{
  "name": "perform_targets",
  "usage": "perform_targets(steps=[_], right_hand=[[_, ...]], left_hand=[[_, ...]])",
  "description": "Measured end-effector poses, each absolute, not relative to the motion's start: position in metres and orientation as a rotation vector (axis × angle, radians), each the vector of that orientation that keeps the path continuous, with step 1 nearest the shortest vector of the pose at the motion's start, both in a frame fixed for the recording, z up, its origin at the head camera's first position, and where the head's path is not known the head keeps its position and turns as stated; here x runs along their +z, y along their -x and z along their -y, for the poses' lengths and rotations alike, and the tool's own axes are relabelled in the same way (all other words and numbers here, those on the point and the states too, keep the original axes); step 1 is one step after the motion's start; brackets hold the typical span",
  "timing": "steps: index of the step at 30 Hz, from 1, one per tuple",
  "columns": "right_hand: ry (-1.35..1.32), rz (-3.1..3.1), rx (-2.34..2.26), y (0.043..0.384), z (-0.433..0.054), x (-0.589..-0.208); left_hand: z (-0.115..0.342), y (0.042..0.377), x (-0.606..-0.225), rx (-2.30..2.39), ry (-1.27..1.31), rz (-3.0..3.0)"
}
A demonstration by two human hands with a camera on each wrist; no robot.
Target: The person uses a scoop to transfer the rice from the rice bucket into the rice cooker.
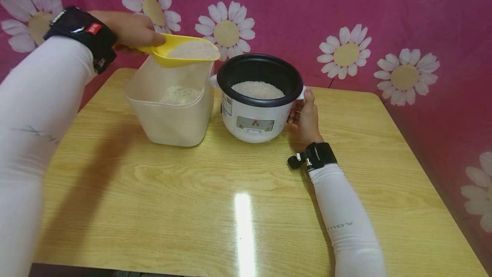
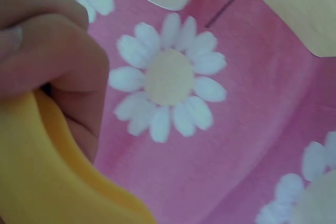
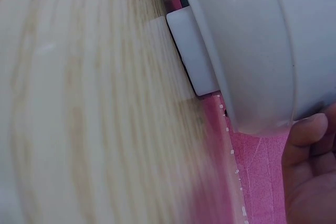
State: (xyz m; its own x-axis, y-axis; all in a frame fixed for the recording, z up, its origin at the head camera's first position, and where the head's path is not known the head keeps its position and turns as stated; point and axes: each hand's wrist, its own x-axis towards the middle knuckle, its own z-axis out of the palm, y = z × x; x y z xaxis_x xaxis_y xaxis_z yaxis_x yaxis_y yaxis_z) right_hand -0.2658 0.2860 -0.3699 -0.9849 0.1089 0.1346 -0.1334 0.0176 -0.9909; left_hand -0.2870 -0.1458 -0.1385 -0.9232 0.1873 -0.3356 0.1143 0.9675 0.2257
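Note:
My left hand grips the handle of a yellow scoop loaded with white rice. The scoop is over the back of an open whitish plastic bin, its tip pointing right towards the rice cooker. Some rice lies inside the bin. To the right stands a white rice cooker without a lid, with rice in its black inner pot. At the cooker's right side handle, my right hand holds on, thumb on top and fingers bent beneath. In the left wrist view, curled fingers wrap the scoop.
Bin and cooker stand side by side near the back of a wooden table. Behind it hangs a pink cloth with white daisies. Both forearms wear white sleeves and black wrist straps.

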Motion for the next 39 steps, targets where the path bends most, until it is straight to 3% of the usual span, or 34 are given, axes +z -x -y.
perform_targets(steps=[14,39], right_hand=[[-0.019,2.108,2.083,0.262,-0.284,-0.370],[-0.044,2.092,2.125,0.263,-0.278,-0.370]], left_hand=[[0.074,0.297,-0.134,0.127,-0.365,-2.794],[-0.003,0.299,-0.146,-0.296,-0.718,-2.911]])
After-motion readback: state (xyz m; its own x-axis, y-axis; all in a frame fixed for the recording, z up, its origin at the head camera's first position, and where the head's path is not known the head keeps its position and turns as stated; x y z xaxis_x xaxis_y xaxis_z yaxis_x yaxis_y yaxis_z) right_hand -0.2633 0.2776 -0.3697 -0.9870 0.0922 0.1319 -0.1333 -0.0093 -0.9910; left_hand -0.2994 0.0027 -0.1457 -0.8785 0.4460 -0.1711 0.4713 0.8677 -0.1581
